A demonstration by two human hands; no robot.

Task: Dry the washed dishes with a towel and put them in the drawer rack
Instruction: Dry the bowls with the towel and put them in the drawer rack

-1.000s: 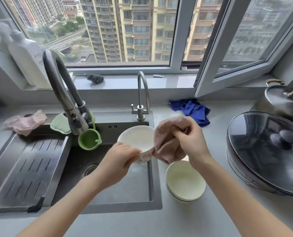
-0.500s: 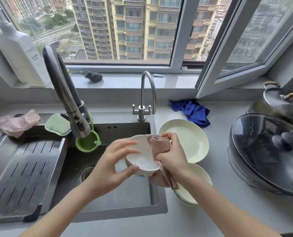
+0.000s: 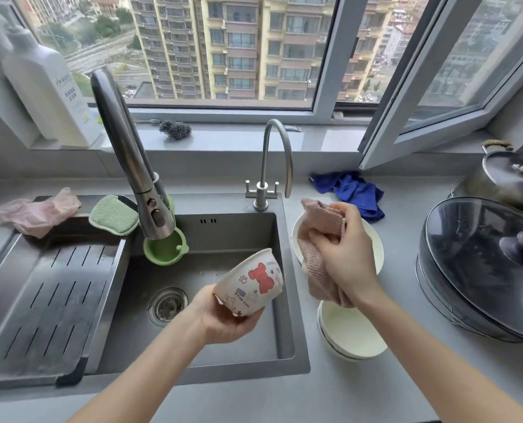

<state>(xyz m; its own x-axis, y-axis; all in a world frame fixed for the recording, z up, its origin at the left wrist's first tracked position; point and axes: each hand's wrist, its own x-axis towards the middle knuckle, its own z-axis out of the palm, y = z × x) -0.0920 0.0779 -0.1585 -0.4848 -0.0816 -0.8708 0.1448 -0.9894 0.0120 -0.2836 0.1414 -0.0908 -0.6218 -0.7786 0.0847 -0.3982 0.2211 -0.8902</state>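
Nearest to the camera, the left hand [image 3: 223, 319] grasps a small white bowl [image 3: 249, 283] with cartoon animal prints, holding it from below, tilted, with its mouth turned away and its outside facing the camera. The bowl is above the right part of the sink [image 3: 205, 300], close to the sink's right edge. Just beside it on the right, the right hand [image 3: 344, 254] is clenched around a pink towel [image 3: 316, 242], which hangs down in folds; the towel and the bowl do not touch. Under the right wrist, a stack of pale bowls [image 3: 350, 335] stands on the grey counter [image 3: 400, 300], and behind the towel a pale plate [image 3: 376, 248] is partly hidden. At the right side there is a big pan with a glass lid [image 3: 479, 264]. Farther back, a small tap [image 3: 268, 166] stands at the sink's rear edge, a big faucet [image 3: 129, 154] leans over a green cup [image 3: 165, 248], and a blue cloth [image 3: 350, 189] lies on the counter. A steel scrubber [image 3: 175, 129] rests on the window sill.
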